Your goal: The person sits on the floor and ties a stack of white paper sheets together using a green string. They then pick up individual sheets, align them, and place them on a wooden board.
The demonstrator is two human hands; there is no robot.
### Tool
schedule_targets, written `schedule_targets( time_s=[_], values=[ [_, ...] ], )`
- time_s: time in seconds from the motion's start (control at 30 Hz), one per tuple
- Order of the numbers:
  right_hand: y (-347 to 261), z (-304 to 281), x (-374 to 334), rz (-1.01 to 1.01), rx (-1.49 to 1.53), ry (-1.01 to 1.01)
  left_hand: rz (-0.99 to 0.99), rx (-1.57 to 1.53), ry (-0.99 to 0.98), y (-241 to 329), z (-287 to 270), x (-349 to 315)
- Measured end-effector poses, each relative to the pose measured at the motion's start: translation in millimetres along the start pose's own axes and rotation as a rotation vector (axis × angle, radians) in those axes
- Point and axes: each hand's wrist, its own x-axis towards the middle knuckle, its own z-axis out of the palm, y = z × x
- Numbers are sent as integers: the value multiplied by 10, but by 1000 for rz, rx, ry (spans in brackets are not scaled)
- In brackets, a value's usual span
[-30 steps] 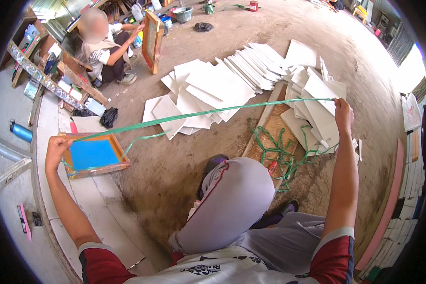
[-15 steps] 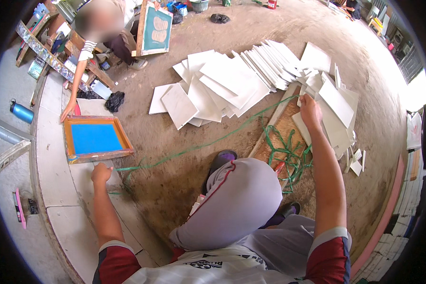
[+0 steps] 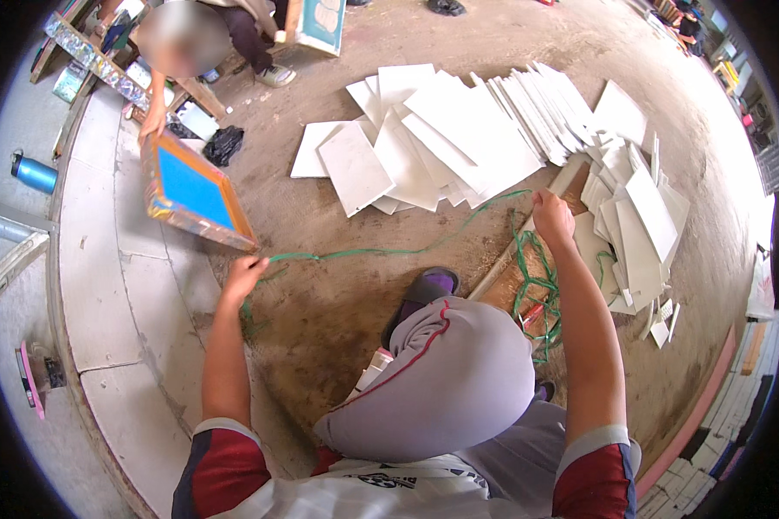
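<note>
A length of green plastic twine (image 3: 389, 252) runs between my two hands, sagging slightly above the floor. My left hand (image 3: 247, 275) is closed on one end, with a short tail hanging below it. At the other end my right hand (image 3: 552, 213) grips the twine, close to the pile of white boards. More twine lies tangled on a wooden board (image 3: 493, 297) beneath my right forearm, and something red (image 3: 534, 313) rests among its loops. Just beyond my left hand, another person's hand (image 3: 153, 119) holds a wooden screen frame (image 3: 201, 232) with blue mesh, tilted up.
White flat boards (image 3: 355, 169) spread in a fanned pile ahead, with a second stack (image 3: 640, 225) at the right. A pale raised ledge (image 3: 104, 303) runs along the left, near a blue bottle (image 3: 34, 172). Paint-stained wooden shelving (image 3: 95, 60) stands at the far left.
Both hands have drawn closer together, my left moving right and up, and the twine has slackened. The other person has lifted the blue screen frame from lying flat to a tilt.
</note>
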Motion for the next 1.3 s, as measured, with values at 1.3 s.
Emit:
schedule_targets(
  time_s=[1.3],
  values=[
    [748,-1201,539,-272,-311,90,208,193,-14,42,225,476]
  ],
)
